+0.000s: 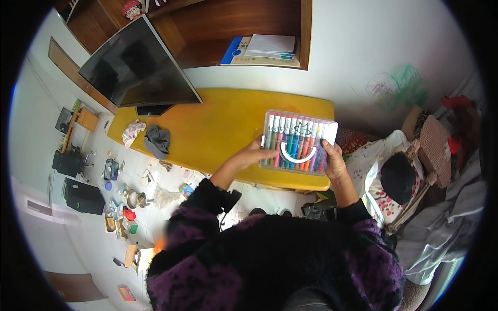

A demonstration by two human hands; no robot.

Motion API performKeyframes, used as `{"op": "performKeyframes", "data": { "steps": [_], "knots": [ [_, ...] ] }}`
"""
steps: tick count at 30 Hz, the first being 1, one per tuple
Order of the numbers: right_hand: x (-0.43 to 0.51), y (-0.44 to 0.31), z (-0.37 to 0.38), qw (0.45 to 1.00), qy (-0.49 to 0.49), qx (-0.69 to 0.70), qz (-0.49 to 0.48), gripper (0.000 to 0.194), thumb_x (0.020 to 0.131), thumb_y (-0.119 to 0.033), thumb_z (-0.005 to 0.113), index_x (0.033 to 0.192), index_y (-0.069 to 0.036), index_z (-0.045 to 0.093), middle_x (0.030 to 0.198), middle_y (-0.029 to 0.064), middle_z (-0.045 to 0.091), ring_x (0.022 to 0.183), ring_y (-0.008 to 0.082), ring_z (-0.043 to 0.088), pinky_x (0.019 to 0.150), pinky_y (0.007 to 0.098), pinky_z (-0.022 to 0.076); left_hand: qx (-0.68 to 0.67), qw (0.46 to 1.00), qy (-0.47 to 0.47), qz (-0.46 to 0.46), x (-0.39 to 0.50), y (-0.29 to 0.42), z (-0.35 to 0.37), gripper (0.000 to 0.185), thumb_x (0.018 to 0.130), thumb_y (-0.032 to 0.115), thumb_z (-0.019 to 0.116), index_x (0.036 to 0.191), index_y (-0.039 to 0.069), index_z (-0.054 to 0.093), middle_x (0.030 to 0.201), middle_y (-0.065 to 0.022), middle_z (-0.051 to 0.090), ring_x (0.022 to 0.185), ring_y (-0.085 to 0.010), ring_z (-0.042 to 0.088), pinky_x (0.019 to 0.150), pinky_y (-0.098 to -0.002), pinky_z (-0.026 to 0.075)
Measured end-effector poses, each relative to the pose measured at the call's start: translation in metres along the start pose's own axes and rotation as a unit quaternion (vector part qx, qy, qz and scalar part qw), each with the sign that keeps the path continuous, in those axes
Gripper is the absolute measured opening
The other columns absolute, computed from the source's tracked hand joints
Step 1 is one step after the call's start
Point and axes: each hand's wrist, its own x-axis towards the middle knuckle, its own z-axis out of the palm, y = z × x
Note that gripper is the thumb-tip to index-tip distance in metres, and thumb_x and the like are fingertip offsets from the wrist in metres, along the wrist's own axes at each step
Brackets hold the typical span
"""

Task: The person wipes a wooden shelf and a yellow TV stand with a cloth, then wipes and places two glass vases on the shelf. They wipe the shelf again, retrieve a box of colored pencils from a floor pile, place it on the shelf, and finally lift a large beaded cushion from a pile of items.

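Note:
Between my two hands is a clear plastic case of colored marker pens [297,136], with a white curved handle [298,158] on its near side. My left hand [255,152] grips the case's left edge, thumb on the front. At the right edge, my right hand [334,159] holds it with the thumb over the corner. Several markers with white barrels and colored ends stand side by side inside. The lid bears writing and a drawn cat-like face. Behind the case is the yellow tabletop [218,124]; fingers under the case are hidden.
A monitor [140,66] stands at the table's left, near a gray cloth [157,140] and a pale patterned cloth [133,132]. Books and papers [268,48] lie in a wooden wall shelf. Bags and textiles [389,175] crowd the right. Boxes and litter cover the floor at left.

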Motion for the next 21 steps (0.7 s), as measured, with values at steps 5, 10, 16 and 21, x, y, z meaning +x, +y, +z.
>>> {"op": "performKeyframes", "data": {
  "steps": [5, 10, 16, 21],
  "knots": [
    [0.062, -0.009, 0.01, 0.998, 0.01, -0.036, 0.059, 0.072, 0.085, -0.036, 0.071, 0.129, 0.011, 0.039, 0.113, 0.0164, 0.058, 0.102, 0.0205, 0.059, 0.091, 0.0336, 0.0491, -0.093, 0.991, 0.042, -0.085, 0.039, -0.019, -0.034, 0.057, 0.087, 0.021, 0.067, 0.136, 0.004, 0.042, 0.123, -0.0109, 0.058, 0.113, -0.0228, 0.056, 0.092, -0.0385, 0.049],
    [0.12, -0.013, 0.028, 0.998, -0.04, 0.009, 0.052, 0.071, 0.088, -0.041, 0.066, 0.135, 0.005, 0.039, 0.12, 0.0158, 0.056, 0.112, 0.0232, 0.054, 0.095, 0.0358, 0.0454, -0.315, 0.944, 0.017, -0.093, 0.092, -0.032, -0.093, 0.047, 0.09, 0.028, 0.062, 0.129, 0.004, 0.05, 0.116, -0.0096, 0.061, 0.106, -0.0211, 0.06, 0.087, -0.0367, 0.051],
    [0.168, 0.003, 0.019, 0.996, 0.065, -0.034, 0.047, 0.061, 0.091, -0.039, 0.062, 0.135, -0.002, 0.043, 0.125, 0.0157, 0.053, 0.111, 0.0276, 0.054, 0.095, 0.0406, 0.0435, -0.464, 0.876, 0.125, 0.037, 0.163, -0.022, -0.185, 0.044, 0.096, 0.033, 0.052, 0.13, 0.006, 0.048, 0.125, -0.0106, 0.059, 0.111, -0.0255, 0.059, 0.09, -0.0404, 0.052],
    [0.15, 0.047, -0.001, 0.984, 0.138, -0.032, 0.105, 0.043, 0.092, -0.034, 0.06, 0.123, -0.005, 0.052, 0.111, 0.0128, 0.061, 0.102, 0.0266, 0.06, 0.087, 0.0396, 0.0474, -0.468, 0.849, 0.2, 0.14, 0.233, 0.003, -0.322, 0.043, 0.097, 0.037, 0.047, 0.129, 0.007, 0.046, 0.122, -0.0091, 0.058, 0.107, -0.0244, 0.06, 0.085, -0.0389, 0.054]
  ]
}}
